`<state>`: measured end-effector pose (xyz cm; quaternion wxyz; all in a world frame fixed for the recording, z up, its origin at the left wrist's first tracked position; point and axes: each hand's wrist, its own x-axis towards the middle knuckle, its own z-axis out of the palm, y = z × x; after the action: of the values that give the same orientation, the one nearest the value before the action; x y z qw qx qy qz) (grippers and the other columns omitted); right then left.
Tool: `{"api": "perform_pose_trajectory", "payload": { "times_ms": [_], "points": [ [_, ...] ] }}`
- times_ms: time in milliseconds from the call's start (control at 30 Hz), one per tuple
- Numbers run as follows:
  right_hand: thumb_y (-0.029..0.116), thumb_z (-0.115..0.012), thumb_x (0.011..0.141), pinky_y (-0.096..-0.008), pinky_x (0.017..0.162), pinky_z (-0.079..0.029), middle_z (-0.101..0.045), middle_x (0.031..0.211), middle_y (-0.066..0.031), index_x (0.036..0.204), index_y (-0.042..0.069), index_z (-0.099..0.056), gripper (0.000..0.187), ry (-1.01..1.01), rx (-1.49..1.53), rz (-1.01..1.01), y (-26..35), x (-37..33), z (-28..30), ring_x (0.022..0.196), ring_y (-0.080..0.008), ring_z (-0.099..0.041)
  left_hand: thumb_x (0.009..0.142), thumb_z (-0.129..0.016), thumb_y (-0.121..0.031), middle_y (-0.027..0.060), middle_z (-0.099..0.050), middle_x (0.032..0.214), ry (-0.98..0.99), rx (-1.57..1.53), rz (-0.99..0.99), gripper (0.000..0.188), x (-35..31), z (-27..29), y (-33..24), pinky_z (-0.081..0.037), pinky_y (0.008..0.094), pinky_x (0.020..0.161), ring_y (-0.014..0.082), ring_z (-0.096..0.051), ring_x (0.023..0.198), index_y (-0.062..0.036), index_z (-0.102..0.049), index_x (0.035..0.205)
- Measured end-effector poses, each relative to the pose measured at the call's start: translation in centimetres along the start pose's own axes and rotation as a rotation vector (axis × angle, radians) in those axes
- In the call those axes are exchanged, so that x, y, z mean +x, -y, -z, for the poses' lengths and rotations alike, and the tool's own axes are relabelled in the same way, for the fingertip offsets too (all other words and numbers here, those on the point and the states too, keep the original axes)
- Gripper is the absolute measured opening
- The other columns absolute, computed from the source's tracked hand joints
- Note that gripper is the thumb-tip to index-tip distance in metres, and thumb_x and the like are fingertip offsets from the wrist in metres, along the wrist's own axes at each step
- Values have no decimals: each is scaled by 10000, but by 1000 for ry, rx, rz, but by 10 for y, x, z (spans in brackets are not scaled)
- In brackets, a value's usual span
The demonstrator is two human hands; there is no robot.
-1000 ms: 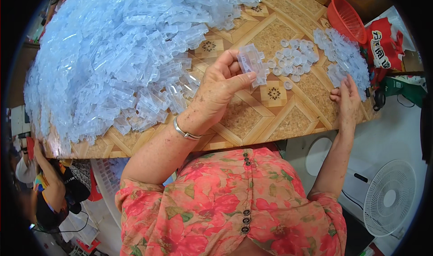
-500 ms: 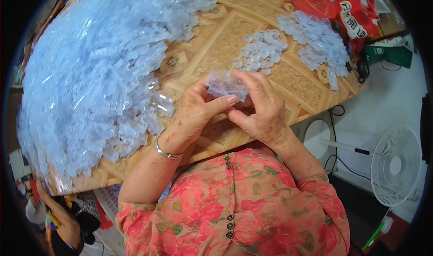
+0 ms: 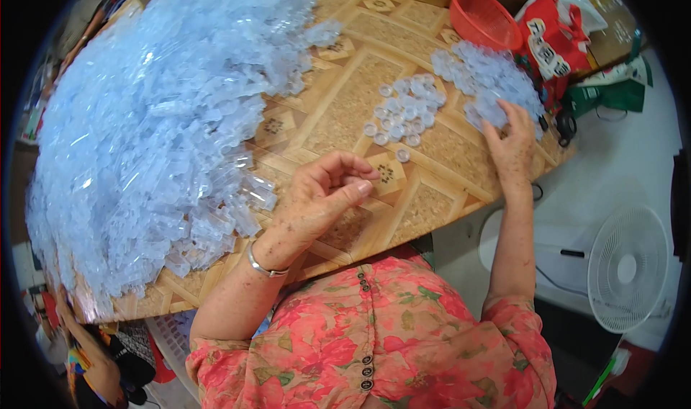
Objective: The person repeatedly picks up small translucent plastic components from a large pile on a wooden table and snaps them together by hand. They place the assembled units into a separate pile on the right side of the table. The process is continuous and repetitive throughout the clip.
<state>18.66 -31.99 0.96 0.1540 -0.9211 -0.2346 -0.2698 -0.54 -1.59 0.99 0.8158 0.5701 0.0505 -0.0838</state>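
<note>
My left hand [image 3: 325, 195] hovers over the tabletop, its fingers loosely bent with a gap to the thumb, and nothing shows in it. Off to the right, my right hand [image 3: 512, 148] reaches to the near edge of a small heap of clear plastic pieces [image 3: 481, 74]. Its thumb and fingers are apart beside a clear piece [image 3: 488, 112]; whether they touch it I cannot tell. Between the hands, farther back, lies a group of small round clear plastic caps [image 3: 407, 108], one of them [image 3: 402, 155] set apart toward me.
A huge mound of clear plastic pieces [image 3: 158, 135] covers the left of the wood-patterned table [image 3: 360, 70]. At the back right are a red plastic basket [image 3: 484, 16] and a red bag [image 3: 554, 38]. A white fan [image 3: 626, 268] stands at right. Another person's arm [image 3: 90, 344] shows lower left.
Both hands held a clear plastic piece together; it has left the left hand. My right hand has moved right to the small heap. A single cap now lies nearer me.
</note>
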Motion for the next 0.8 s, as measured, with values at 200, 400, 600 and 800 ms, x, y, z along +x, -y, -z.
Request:
{"api": "perform_pose_trajectory", "payload": {
  "times_ms": [200,400,600,800],
  "points": [
    [180,-753,802,-413,968,-452,-623,1174,-141,1186,34,-652,423,-23,-55,17,3,16,-13,1082,-334,-582,956,-657,-108,60,-679,1133,-1,30,-5,240,4,6,5,-523,254,834,102,-637,1015,-20,-613,1175],
    [160,-714,820,-433,1000,-428,-601,1241,-137,1206,34,-640,413,98,324,267,95,54,-39,1147,-326,-549,963,-648,-107,79,-678,1130,-3,3,1,226,5,8,9,-535,270,842,110,-633,1023,-14,-607,1165],
    [195,-678,841,-457,1015,-417,-586,1276,-140,1245,87,-623,422,220,369,386,159,107,-107,1207,-329,-521,956,-659,-141,74,-679,1128,-14,-98,13,239,4,13,2,-541,280,852,116,-635,1017,-18,-613,1156],
    [248,-691,840,-447,1006,-433,-595,1260,-154,1166,136,-659,346,435,328,244,178,142,-137,1176,-338,-550,945,-680,-196,72,-680,1118,-33,-158,-5,274,2,15,-4,-554,291,845,119,-646,989,-20,-617,1145]
  ]
}}
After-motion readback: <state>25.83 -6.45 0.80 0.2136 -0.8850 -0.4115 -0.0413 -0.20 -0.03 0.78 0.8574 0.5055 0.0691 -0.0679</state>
